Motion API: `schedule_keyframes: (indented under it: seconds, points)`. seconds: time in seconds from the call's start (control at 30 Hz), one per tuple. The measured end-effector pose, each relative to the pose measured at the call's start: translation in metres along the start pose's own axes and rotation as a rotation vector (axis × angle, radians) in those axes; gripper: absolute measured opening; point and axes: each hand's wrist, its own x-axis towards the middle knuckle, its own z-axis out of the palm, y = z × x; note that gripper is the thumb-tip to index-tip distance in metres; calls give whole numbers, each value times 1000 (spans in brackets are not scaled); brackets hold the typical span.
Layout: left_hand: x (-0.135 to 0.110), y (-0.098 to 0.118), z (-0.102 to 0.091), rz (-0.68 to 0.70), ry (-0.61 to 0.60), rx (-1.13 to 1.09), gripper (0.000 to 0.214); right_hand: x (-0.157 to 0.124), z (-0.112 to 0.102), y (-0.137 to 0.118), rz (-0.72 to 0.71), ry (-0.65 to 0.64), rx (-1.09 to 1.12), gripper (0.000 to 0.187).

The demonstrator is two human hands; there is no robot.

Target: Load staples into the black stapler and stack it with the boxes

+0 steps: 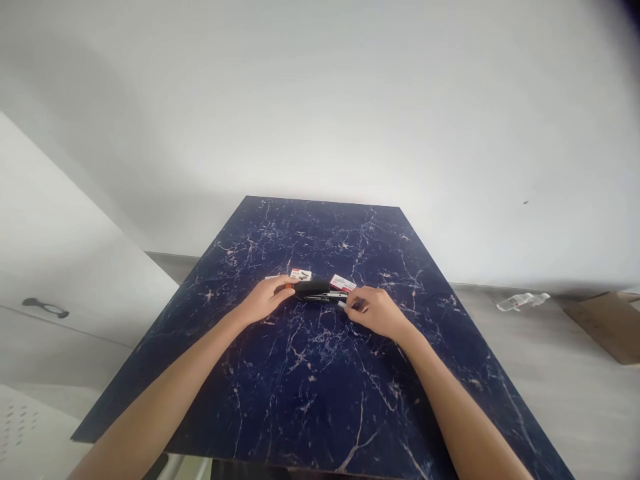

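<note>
Elongated black-and-silver stapler (314,288) lies mid-way across the dark blue marbled surface (310,380), btwn both hands. L hand (267,300): fingers grasping its left end, bit of orange showing there. R hand (377,312): fingers pinching a small pale piece (342,305) by the stapler's silver end; exact shape n/a, too small. Small white-and-red box (301,274) + small red-and-white box (343,283) just behind. Stapler prob. stiff, fairly light, smooth; best held round the blk body, clear of the metal. Pale piece prob. v. light, easily dropped; pinch edges.
</note>
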Motion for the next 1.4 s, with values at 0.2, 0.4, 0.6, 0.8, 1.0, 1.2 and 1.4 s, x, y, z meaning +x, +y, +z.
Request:
schedule_keyframes:
  seconds: [0.2, 0.4, 0.6, 0.8, 1.0, 1.2, 1.4]
  points:
    - [-4, 11, 11, 144, -67, -91, 34, 0, -8, 3, -10, 81, 34, 3]
    - [-16, 29, 13, 174, -141, -117, 69, 0, -8, 0, -77, 86, -24, 11]
    - [-23, 48, 14, 208, -344, -343, 82, -1, -7, -3, -132, 130, -40, 20]
    - [-27, 56, 21, 173, -266, -103, 71, -1, -8, -7, -211, 127, -15, 18]
    - [-27, 40, 31, 244, -56, -38, 44, -1, -2, -17, -285, -13, 16, 20]
    - [-21, 29, 32, 283, 11, -42, 42, -3, 1, -20, -292, -32, 1, 22]
    - [-22, 29, 32, 246, 12, -34, 43, -3, 6, -18, -283, -63, -14, 24]
